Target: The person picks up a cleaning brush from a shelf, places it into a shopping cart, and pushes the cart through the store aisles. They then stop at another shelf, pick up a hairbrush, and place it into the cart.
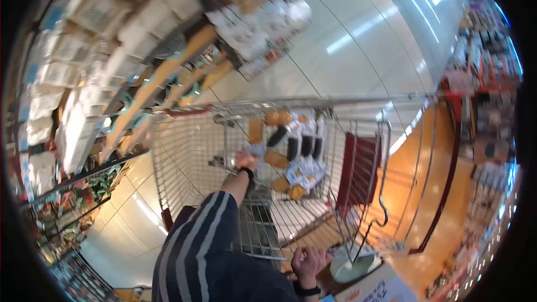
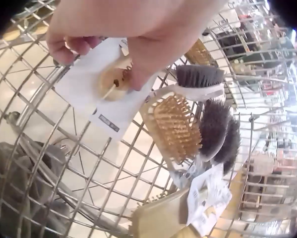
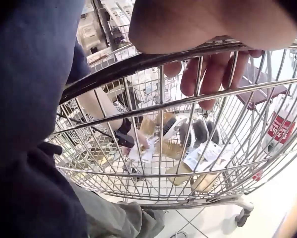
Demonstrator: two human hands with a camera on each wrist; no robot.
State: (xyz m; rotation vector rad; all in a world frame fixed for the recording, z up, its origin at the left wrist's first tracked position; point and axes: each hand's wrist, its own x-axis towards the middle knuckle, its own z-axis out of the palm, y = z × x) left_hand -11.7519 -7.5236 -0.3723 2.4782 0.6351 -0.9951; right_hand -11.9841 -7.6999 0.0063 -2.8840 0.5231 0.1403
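Observation:
My left hand [image 1: 246, 160] reaches down inside the wire shopping cart [image 1: 184, 151]. In the left wrist view, the left hand [image 2: 138, 25] pinches a wooden piece [image 2: 111, 83] with a white card [image 2: 84, 82] behind it, thumb on the wood. Beside it lie a wooden-pin brush [image 2: 175, 126], dark-bristled brushes [image 2: 200, 76] and a pale wooden brush [image 2: 161, 218] with a white tag [image 2: 208, 198]. My right hand [image 1: 310, 263] grips the cart's near rim; in the right wrist view its fingers [image 3: 218, 72] curl over that rim [image 3: 138, 64].
A dark red panel [image 1: 358, 173] stands at the cart's right end. Shelves of packaged goods [image 1: 72, 84] line the left, and more displays [image 1: 486, 151] the right. Tiled floor [image 1: 341, 39] extends beyond the cart. A red-labelled bottle [image 3: 281, 124] shows at the right in the right wrist view.

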